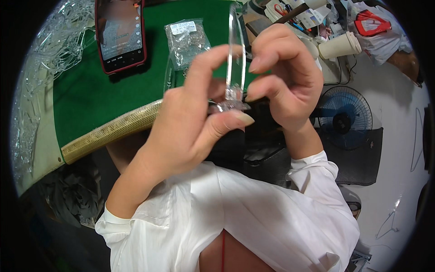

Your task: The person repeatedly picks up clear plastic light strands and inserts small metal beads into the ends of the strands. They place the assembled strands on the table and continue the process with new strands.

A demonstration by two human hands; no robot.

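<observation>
My left hand is closed around the lower end of a clear plastic looped piece, pinching it between thumb and fingers. Two slim, nearly parallel clear arms rise from that end, and a clear, crumpled-looking bit lies by the thumb. Just to the right, my right hand is curled, with its thumb and forefinger tips apart close beside the piece. Nothing shows between those tips. Behind the hands, a small clear bag of tiny silvery parts with a white label lies on the green mat.
A heap of clear plastic pieces fills the left. A phone in a red case stands at the back. A gold padded strip lines the near edge. At right are a paper cup, a white plastic bag and a blue fan.
</observation>
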